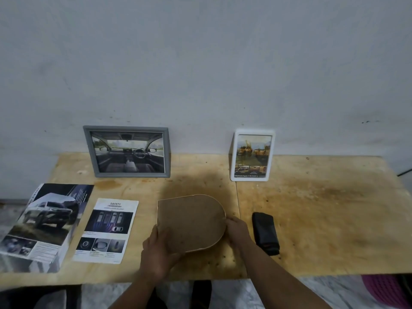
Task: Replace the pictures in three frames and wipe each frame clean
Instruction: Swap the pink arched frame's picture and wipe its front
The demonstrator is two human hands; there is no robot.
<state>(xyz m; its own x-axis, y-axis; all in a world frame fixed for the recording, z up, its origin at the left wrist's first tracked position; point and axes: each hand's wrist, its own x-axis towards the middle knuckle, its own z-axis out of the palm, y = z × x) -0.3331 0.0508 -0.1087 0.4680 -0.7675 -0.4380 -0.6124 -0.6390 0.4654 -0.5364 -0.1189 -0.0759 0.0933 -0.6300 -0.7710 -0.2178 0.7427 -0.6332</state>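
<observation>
Pale, scuffed wall rises behind a stained plywood bench (312,208). Against that wall stand two frames well apart: a grey rectangular frame (127,152) showing a car interior, and to its right a white rounded frame (253,155) with a picture of yellow trucks. Near the front edge, at the middle, both hands grasp a third frame (190,223), arch-shaped, its brown fibreboard back facing up and tilted. The left hand (157,253) grips its near left corner with the thumb on top; the right hand (237,228) pinches its right edge. Just right of the right hand lies a folded black cloth (265,233), flat on the bench. At the left lie two printed sheets side by side: a white "SAFETY" leaflet (106,230) with car images, and a larger dark brochure (44,221) picturing a silver truck, which overhangs the bench's left end.
</observation>
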